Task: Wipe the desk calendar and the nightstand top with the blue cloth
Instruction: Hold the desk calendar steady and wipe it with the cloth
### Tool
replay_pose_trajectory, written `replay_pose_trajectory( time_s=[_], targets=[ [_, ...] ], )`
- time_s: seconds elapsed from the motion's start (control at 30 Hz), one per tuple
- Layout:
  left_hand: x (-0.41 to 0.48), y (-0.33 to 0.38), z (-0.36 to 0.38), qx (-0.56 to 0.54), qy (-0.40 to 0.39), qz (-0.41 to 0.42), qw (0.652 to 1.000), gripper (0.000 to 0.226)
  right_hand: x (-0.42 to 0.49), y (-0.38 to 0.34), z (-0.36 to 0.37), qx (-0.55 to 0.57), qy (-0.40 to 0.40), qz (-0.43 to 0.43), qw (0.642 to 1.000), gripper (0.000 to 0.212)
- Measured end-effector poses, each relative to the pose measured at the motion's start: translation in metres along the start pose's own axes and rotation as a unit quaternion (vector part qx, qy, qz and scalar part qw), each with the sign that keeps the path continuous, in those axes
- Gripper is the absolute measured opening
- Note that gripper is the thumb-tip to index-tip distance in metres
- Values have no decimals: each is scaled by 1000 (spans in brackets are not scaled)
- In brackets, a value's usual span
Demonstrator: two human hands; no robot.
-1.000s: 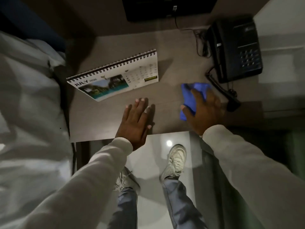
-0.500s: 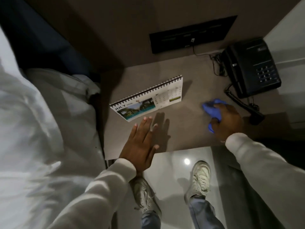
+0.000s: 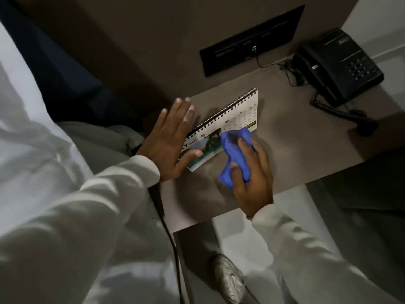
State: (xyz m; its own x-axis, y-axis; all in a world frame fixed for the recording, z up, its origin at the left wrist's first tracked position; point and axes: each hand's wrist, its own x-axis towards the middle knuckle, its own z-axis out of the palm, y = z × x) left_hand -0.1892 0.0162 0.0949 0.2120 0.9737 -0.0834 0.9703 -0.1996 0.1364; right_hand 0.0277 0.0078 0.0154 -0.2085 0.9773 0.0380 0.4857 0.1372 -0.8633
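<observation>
Dim nightstand worktop (image 3: 295,137), frame centre: right hand (image 3: 252,176) clamped on soft blue cloth (image 3: 235,150) against light, tippy desk calendar (image 3: 230,126); left hand (image 3: 171,141) flat, fingers spread, steadying its edge.

There is just one camera, and it sits on the person's head. It looks forward and steeply down, close above the desk (image 3: 295,137). The picture is tilted, so the desk slants. The wide view also takes in the bed (image 3: 32,128) on the left and the floor (image 3: 252,233) far below.
</observation>
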Motion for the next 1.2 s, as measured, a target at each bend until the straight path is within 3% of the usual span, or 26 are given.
replay_pose_trajectory(
  time_s=[0.27,0.47,0.67,0.77,0.87,0.97,1.1,1.2],
  targets=[
    [16,-22,17,23,-16,113,993,98,-6,5,78,22,93,-55,994,49],
    [16,-21,22,-24,-8,116,993,101,-5,-14,125,62,145,-46,987,56],
    [18,-24,23,-19,-14,133,991,101,16,-7,122,110,235,-25,965,58],
    [19,-23,22,-18,-14,133,991,100,11,-5,123,110,211,-5,971,62],
    [19,-23,21,-19,-17,136,990,99,-4,-11,128,102,183,-11,978,52],
    [18,-25,20,-19,-19,145,989,98,10,-15,123,116,226,-32,967,55],
    [19,-23,16,-8,-40,145,989,100,39,-7,101,119,252,32,960,51],
    [19,-21,7,25,-68,148,986,104,29,2,94,125,203,33,971,50]
  ],
)
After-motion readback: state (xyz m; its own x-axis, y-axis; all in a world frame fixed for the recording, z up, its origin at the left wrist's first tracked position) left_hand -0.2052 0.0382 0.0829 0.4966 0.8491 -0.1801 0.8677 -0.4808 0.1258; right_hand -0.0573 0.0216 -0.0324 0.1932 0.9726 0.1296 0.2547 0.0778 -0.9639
